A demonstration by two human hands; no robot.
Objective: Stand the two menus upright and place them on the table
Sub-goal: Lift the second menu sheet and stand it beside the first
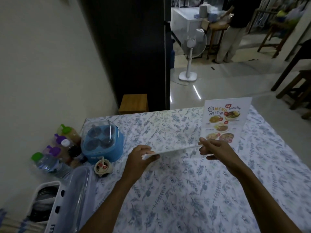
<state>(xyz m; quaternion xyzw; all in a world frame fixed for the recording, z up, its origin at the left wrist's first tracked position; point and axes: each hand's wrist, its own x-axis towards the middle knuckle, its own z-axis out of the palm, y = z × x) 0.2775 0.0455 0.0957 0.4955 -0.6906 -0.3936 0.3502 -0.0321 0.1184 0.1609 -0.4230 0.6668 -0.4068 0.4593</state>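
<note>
One menu (225, 120) stands upright at the far right of the table (185, 199), its printed food pictures facing me. A second menu (171, 132) in a clear holder is held above the middle of the table, tilted nearly flat so the floral tablecloth shows through it. My left hand (139, 157) grips its near left corner. My right hand (217, 150) grips its near right corner, just in front of the upright menu.
A blue condiment caddy (102, 142) with a clear lid, several capped bottles (58, 148) and a small cup (103, 167) crowd the table's left edge. A white cutlery basket (48, 204) sits near left. Beyond are a wooden stool (133, 103), a fan (191, 46) and a standing person (232, 31).
</note>
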